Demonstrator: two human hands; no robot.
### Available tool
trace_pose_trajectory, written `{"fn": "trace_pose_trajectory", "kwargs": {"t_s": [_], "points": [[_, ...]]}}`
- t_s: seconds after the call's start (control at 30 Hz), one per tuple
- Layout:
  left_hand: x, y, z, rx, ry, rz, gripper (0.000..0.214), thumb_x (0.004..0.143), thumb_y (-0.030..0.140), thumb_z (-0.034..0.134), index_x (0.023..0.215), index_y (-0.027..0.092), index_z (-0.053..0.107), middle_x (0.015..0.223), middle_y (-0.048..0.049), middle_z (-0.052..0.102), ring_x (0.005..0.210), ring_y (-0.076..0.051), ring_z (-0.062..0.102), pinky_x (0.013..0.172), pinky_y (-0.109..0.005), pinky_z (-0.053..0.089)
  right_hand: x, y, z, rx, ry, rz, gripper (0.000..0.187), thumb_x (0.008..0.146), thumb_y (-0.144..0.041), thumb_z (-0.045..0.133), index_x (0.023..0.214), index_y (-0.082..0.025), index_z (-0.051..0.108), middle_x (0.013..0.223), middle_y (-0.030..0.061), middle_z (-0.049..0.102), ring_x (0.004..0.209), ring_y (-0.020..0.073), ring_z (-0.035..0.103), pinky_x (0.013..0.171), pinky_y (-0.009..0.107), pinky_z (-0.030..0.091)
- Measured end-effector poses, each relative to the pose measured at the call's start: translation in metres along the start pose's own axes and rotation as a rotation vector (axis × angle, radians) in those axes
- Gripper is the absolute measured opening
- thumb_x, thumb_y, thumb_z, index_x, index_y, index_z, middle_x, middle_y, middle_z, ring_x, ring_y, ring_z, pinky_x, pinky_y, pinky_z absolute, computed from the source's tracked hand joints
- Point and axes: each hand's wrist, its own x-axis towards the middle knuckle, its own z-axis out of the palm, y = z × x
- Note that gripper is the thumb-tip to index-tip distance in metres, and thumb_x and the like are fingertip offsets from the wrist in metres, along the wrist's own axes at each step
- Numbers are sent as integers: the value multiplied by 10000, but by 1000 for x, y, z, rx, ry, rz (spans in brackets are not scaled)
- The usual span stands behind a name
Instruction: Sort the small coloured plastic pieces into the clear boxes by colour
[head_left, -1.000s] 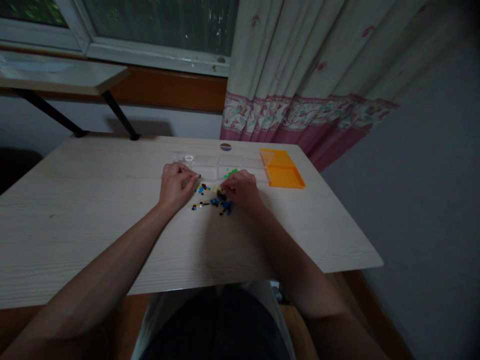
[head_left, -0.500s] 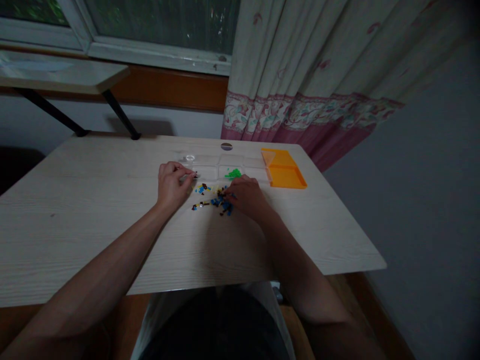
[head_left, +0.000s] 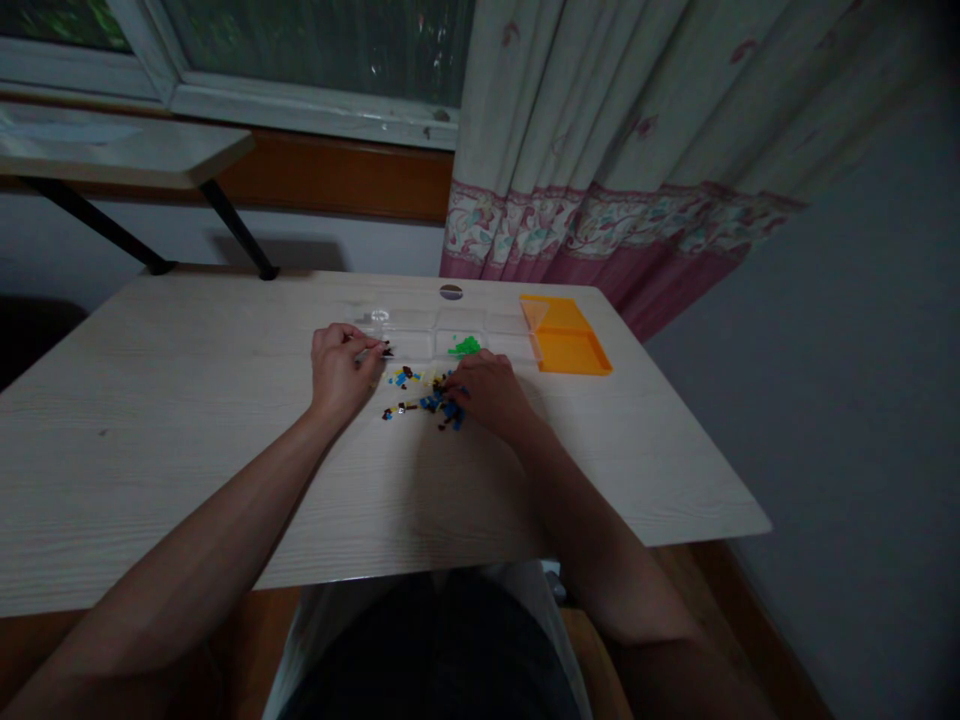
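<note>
The fingers [head_left: 369, 351] of the left hand [head_left: 341, 368] are pinched narrow on a tiny dark piece [head_left: 385, 350]. They hold it at the near left edge of a clear compartment tray [head_left: 412, 322], and it is too small to make out its shape. The right hand [head_left: 486, 392] lies just right of it, palm down, its fingers [head_left: 456, 386] curled onto a scatter of small pieces [head_left: 420, 398]. Whether they grip one cannot be told.

The scatter lies between the two hands on the pale wood-grain counter [head_left: 187, 400]. It is a loose, flat spread of blue, black and yellowish bits, densest under the right fingertips and thinning out toward the left.

One compartment of the clear tray holds a little heap of bright green pieces [head_left: 465, 346], just beyond the right hand. An orange tray [head_left: 570, 345] sits to the right of the clear one, near the counter's far right corner.
</note>
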Motion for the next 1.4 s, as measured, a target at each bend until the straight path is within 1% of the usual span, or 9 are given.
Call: {"fn": "trace_pose_trajectory", "kwargs": {"t_s": [0.17,0.43,0.57,0.67,0.73,0.87,1.03,1.2,1.4], "points": [[0,3,-1,19,-11,-30,155,909,337,656,970,240,760,993,-70,594,1028,-254,485,936,-444,408,0,-2,-3,-24,-5,6,201,936,-287,606,1048,-250,767,1077,83,702,1104,251,538,908,381,351],[0,6,-2,58,-19,-55,196,891,332,636,996,242,776,1016,-92,591,1063,-292,484,946,-487,413,3,1,0,1,24,13,157,920,-302,640,986,-257,775,1049,66,719,1090,247,548,910,386,326],[0,9,-3,37,-10,7,210,891,292,621,1026,238,772,1020,-92,590,1055,-285,497,944,-481,429,3,2,-1,9,58,24,141,914,-303,655,964,-249,776,1034,66,724,1077,244,549,900,383,315],[0,17,-5,-17,-35,99,224,907,284,612,1065,232,763,1022,-86,597,1047,-268,506,963,-471,425,3,2,-3,28,109,41,134,911,-304,666,960,-240,773,1019,68,723,1070,244,549,890,377,314],[-1,23,-6,-70,-79,163,221,930,304,600,1073,243,757,1013,-75,606,1044,-254,512,972,-460,420,3,1,-4,65,145,38,130,908,-311,679,975,-247,770,1007,60,722,1059,237,551,889,370,313],[-3,33,-8,-180,-230,267,223,955,361,588,1059,256,755,993,-61,625,1012,-235,524,942,-433,424,3,-3,-3,139,203,10,122,900,-330,701,970,-260,772,1009,49,721,1053,223,551,898,362,310],[-5,36,-6,-246,-343,331,228,967,366,571,1044,251,752,980,-64,636,993,-232,530,903,-417,434,4,-6,-1,158,252,-13,154,913,-359,686,977,-257,781,1017,53,726,1030,223,556,902,369,305],[-6,33,-2,-277,-358,369,192,968,324,567,1016,229,727,993,-64,640,988,-225,537,893,-405,433,6,-6,4,145,324,-57,210,943,-412,635,964,-269,786,995,50,728,1007,223,556,887,375,297],[-6,35,-4,-336,-339,360,169,979,310,547,1026,222,683,991,-65,648,996,-225,543,905,-408,435,6,-5,13,130,434,-113,231,966,-416,596,1000,-268,772,1000,43,721,998,213,549,916,375,291]]}}
